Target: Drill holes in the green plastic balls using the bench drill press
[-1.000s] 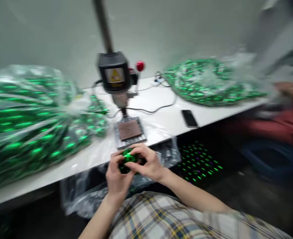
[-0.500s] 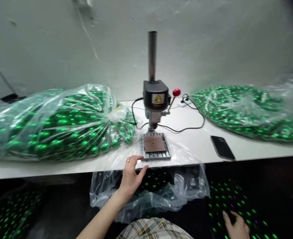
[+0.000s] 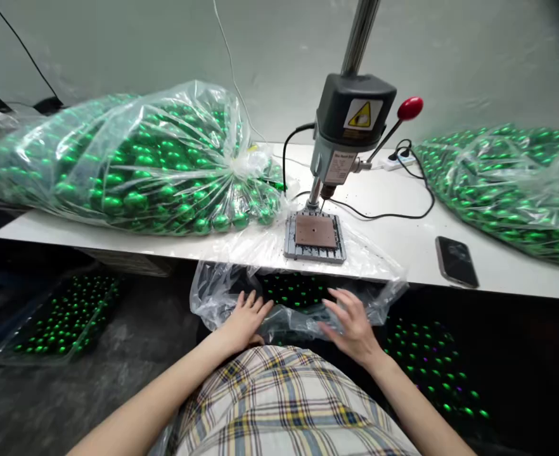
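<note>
A clear plastic bag point(image 3: 286, 316) hangs open below the table's front edge, with several shiny green balls point(image 3: 293, 288) showing inside it. My left hand point(image 3: 244, 323) lies at the bag's near rim, its fingers stretched out over the plastic. My right hand point(image 3: 353, 329) hovers over the right side of the opening with spread fingers and nothing visible in them. Just beyond the bag stands a small bench drill press point(image 3: 353, 120) with a red-knobbed lever point(image 3: 410, 109). On its slotted base point(image 3: 315, 253) lies a flat brown plate point(image 3: 315, 230) with a small hole.
Large clear bags of green balls lie on the white table point(image 3: 374, 244), one at left point(image 3: 137, 164) and one at right point(image 3: 512, 183). A phone point(image 3: 456, 262) rests near the right edge. A ball-filled bin point(image 3: 65, 316) stands on the floor; more green balls point(image 3: 431, 361) sit low right.
My right hand has come from the balls at lower right to the bag's opening. My left hand has dropped from beside the drill base to the bag's near rim. The view has shifted.
</note>
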Demonstrator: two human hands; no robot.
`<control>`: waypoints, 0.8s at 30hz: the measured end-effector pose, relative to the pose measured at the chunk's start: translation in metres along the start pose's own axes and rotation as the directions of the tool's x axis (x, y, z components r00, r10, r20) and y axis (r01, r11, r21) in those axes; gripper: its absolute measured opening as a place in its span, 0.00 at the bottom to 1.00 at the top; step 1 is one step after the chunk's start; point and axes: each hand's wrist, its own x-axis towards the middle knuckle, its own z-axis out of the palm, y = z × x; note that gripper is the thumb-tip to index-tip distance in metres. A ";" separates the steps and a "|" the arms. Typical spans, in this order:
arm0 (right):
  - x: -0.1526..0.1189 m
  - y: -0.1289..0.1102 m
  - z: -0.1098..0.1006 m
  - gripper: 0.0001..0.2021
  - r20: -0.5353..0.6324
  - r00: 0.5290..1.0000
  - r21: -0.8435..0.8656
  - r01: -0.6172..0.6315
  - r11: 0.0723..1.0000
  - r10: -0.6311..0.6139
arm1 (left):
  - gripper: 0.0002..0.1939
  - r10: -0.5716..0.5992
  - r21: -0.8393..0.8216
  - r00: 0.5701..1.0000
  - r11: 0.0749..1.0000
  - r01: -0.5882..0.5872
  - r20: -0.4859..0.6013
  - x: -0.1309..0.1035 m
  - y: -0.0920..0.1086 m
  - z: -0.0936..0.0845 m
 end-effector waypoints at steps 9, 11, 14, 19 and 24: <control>0.033 -0.001 0.033 0.18 0.511 0.860 -0.106 0.071 0.992 -0.007 | 0.22 0.039 0.027 0.999 0.999 -0.039 0.014 0.005 0.000 -0.023; 0.036 0.000 0.013 0.18 0.486 0.874 -0.088 0.047 0.995 0.001 | 0.21 -0.017 -0.035 0.990 0.999 0.012 -0.140 0.004 -0.004 -0.043; 0.048 -0.010 -0.029 0.15 0.344 0.939 -0.060 0.022 0.998 0.000 | 0.18 -0.115 -0.191 0.906 0.981 0.038 -0.407 0.004 -0.004 -0.083; 0.092 -0.038 -0.088 0.08 -0.032 0.999 0.003 -0.005 1.000 0.005 | 0.15 -0.147 -0.316 0.613 0.932 -0.178 -0.776 0.008 0.024 -0.163; 0.096 -0.047 -0.111 0.05 0.007 1.000 0.122 0.028 0.992 -0.029 | 0.06 -0.027 -0.399 0.808 0.879 -0.261 -0.589 -0.003 0.036 -0.192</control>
